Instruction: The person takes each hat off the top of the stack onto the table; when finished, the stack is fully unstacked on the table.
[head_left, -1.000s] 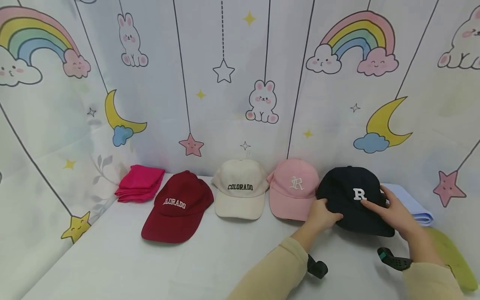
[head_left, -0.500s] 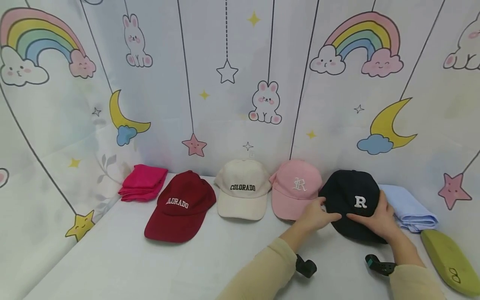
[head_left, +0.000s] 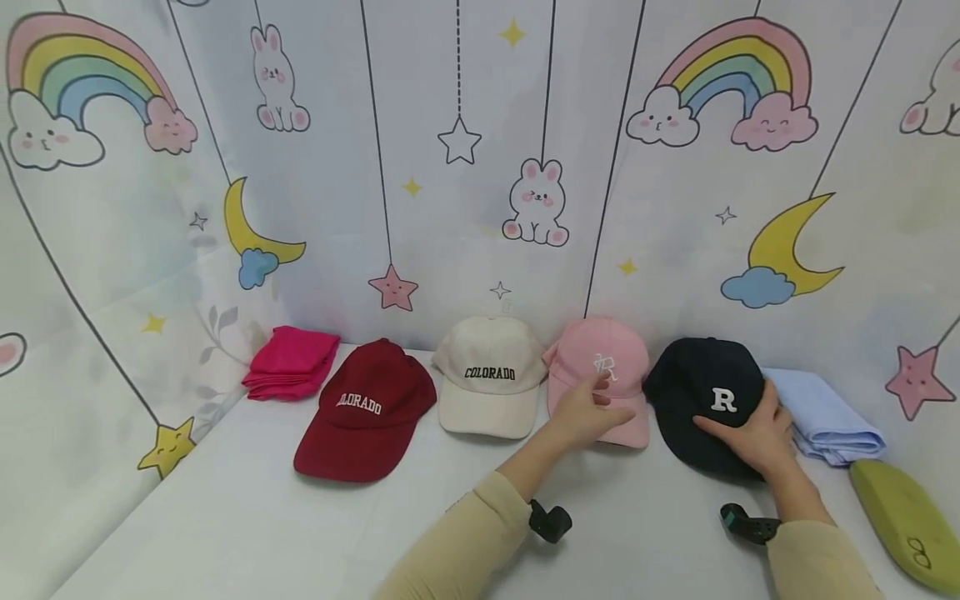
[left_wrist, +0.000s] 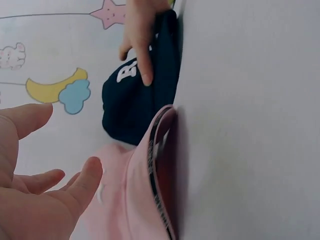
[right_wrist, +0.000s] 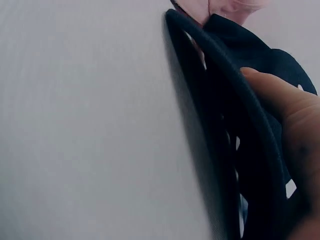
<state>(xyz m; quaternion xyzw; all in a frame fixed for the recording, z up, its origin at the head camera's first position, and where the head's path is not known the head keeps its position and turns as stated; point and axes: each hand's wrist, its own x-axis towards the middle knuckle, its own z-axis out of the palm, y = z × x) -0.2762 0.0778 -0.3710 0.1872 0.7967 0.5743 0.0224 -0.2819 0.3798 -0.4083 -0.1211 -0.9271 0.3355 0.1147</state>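
A navy baseball cap with a white R sits on the table at the right of a row of caps. My right hand holds it by its right side, thumb across the front below the letter; the other fingers are partly hidden at the side. In the right wrist view the thumb lies on the cap just above its brim. My left hand hovers with fingers spread before the pink baseball cap, partly covering it. From the left wrist view, the left hand appears apart from the navy cap.
Left of the pink cap stand a cream Colorado cap and a dark red one. Folded magenta cloth lies at far left. Folded light blue cloth and a green case are at right. A printed curtain hangs behind.
The navy cap has been set down on the table. My left hand has let go of it and moved left to the pink cap. My right hand stays on the navy cap.
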